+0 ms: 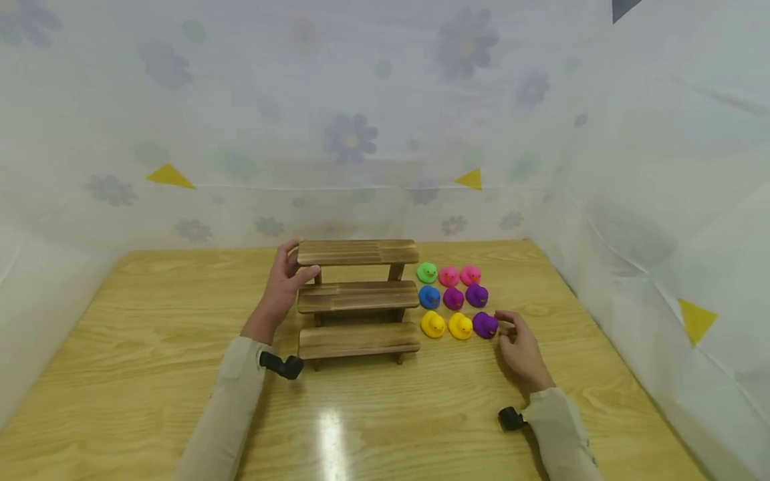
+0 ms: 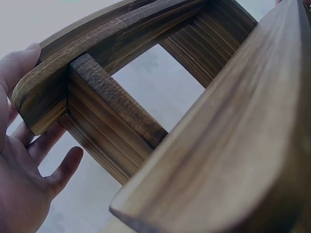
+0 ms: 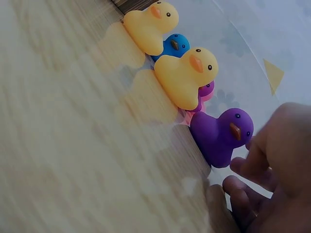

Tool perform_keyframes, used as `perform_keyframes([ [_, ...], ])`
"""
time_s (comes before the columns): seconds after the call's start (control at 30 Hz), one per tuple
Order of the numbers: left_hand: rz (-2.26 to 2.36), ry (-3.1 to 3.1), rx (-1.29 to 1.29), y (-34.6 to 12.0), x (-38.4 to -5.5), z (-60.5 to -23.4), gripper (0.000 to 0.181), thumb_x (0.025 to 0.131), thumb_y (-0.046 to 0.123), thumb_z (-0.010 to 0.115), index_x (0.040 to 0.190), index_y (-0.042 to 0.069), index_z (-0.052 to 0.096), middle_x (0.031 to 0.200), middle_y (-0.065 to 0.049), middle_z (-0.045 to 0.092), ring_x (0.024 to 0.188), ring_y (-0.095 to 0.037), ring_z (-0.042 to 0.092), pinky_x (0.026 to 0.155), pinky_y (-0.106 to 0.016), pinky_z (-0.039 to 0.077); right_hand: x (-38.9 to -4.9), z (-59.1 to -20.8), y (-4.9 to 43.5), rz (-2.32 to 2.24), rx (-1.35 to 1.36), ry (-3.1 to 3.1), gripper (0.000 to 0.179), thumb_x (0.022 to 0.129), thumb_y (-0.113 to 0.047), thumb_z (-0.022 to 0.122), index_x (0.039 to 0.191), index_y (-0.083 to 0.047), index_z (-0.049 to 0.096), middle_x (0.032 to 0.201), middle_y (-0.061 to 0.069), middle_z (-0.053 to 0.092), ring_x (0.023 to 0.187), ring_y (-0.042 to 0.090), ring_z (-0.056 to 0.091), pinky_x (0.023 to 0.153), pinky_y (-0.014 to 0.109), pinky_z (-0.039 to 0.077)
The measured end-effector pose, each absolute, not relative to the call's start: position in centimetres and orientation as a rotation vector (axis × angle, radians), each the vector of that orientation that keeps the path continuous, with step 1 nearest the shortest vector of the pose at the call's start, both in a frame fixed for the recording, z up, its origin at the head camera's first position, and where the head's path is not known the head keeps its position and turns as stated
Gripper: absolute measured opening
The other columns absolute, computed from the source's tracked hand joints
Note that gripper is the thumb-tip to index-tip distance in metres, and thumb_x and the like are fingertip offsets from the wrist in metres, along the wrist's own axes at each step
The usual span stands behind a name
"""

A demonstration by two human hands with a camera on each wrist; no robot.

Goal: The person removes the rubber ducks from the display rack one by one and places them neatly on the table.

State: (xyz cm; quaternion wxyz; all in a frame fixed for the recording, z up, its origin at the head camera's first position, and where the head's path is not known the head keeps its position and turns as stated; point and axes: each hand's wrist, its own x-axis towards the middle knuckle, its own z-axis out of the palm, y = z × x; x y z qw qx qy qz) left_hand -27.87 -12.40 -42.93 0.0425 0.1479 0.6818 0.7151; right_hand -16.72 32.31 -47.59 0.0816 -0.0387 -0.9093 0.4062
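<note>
A three-step wooden display stand (image 1: 359, 294) stands on the table. My left hand (image 1: 283, 284) holds the left end of its top step, with digits on both sides of that end in the left wrist view. To the right of the stand, small rubber ducks sit in three rows. A purple duck (image 1: 484, 325) ends the front row, beside two yellow ducks (image 1: 460, 326). My right hand (image 1: 522, 351) is right beside this purple duck, fingers loosely bent and fingertips at its side. In the right wrist view, the purple duck (image 3: 221, 136) sits upright and the fingers do not wrap around it.
Behind the front row are a blue duck (image 1: 430, 296), a magenta duck (image 1: 454, 298) and another purple duck (image 1: 477, 295). At the back sit a green duck (image 1: 427, 272) and two pink ducks (image 1: 448, 276). Flower-printed sheeting (image 1: 385, 133) encloses the wooden table (image 1: 150, 321).
</note>
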Motion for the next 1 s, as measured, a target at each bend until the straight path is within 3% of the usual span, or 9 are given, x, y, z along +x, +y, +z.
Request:
perform_keyframes([
  [0.2, 2.167, 2.104, 0.423, -12.2, -27.7, -42.8, 0.070, 0.098, 0.019, 0.056, 0.153, 0.013, 0.012, 0.159, -0.014, 0.017, 0.147, -0.029, 0.016, 0.115, -0.055, 0.019, -16.6, -47.1, 32.0, 1.206, -0.239, -2.702, 0.044, 0.095, 0.006, 0.031, 0.138, 0.001, 0.041, 0.140, 0.023, 0.042, 0.105, 0.034, 0.052, 0.078, 0.023, 0.042],
  [0.47, 2.141, 2.095, 0.488, -12.1, -27.4, -42.2, 0.070, 0.098, 0.020, 0.057, 0.152, 0.016, 0.013, 0.154, -0.016, 0.030, 0.137, -0.036, 0.035, 0.107, -0.055, 0.030, -16.7, -46.6, 31.2, 1.169, -0.324, -2.612, 0.039, 0.098, 0.000, 0.031, 0.135, 0.000, 0.044, 0.137, 0.018, 0.045, 0.098, 0.024, 0.048, 0.070, 0.021, 0.040],
  [0.57, 2.128, 2.105, 0.512, -12.3, -27.4, -42.0, 0.071, 0.098, 0.019, 0.056, 0.153, 0.018, 0.011, 0.155, -0.016, 0.028, 0.138, -0.036, 0.033, 0.107, -0.056, 0.030, -17.0, -46.4, 30.7, 1.131, -0.270, -2.584, 0.037, 0.097, 0.001, 0.035, 0.132, 0.001, 0.047, 0.132, 0.019, 0.049, 0.094, 0.022, 0.047, 0.068, 0.020, 0.040],
  [0.8, 2.093, 2.179, 0.503, -13.1, -27.0, -42.3, 0.072, 0.099, 0.020, 0.055, 0.154, 0.016, 0.009, 0.161, -0.010, 0.013, 0.148, -0.029, 0.013, 0.114, -0.055, 0.021, -17.1, -45.7, 29.6, 1.051, -0.133, -2.533, 0.031, 0.095, 0.004, 0.044, 0.125, 0.007, 0.052, 0.121, 0.023, 0.055, 0.088, 0.021, 0.047, 0.065, 0.019, 0.040],
  [1.0, 2.081, 2.204, 0.537, -14.5, -26.4, -43.0, 0.072, 0.100, 0.020, 0.053, 0.154, 0.012, 0.007, 0.160, -0.006, 0.019, 0.146, -0.029, 0.018, 0.113, -0.055, 0.022, -17.4, -45.1, 29.0, 0.984, -0.029, -2.520, 0.030, 0.095, 0.003, 0.047, 0.123, 0.008, 0.055, 0.119, 0.024, 0.057, 0.088, 0.025, 0.051, 0.065, 0.018, 0.041],
])
